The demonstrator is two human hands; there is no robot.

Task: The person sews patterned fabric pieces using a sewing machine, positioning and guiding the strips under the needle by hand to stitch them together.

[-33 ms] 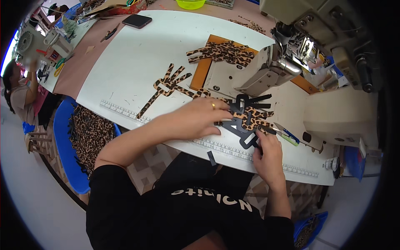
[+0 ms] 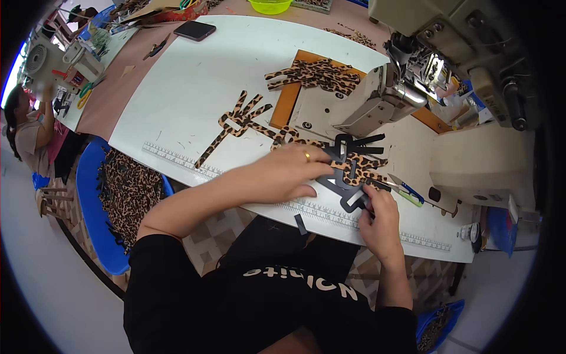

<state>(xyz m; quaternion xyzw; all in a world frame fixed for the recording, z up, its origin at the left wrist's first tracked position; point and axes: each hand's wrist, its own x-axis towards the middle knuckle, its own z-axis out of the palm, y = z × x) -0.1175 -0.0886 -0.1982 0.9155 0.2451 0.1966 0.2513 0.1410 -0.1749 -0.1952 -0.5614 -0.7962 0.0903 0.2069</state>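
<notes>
Leopard-print strap pieces point(image 2: 356, 168) with slotted ends lie together with black ones on the white table, just left of the sewing machine's base. My left hand point(image 2: 289, 174) rests over their left side, fingers stretched out and thumb apart. At their near right edge my right hand point(image 2: 380, 215) pinches a black strap piece point(image 2: 350, 204) with a rectangular slot, between thumb and fingers. Some of the pieces under my left fingers are hidden. Farther left, more leopard-print straps point(image 2: 234, 123) lie spread like a fan.
The sewing machine point(image 2: 383, 100) stands at the right. A bundle of leopard strips point(image 2: 318, 74) lies behind its base. Thread snips point(image 2: 407, 190) sit right of my hand. A ruler strip point(image 2: 318, 212) runs along the front edge. A blue tub point(image 2: 97, 236) of strips stands left; a person sits beyond.
My left hand has shifted slightly to the right over the pieces. The slotted black piece has moved a little near my right hand, which stays almost in place.
</notes>
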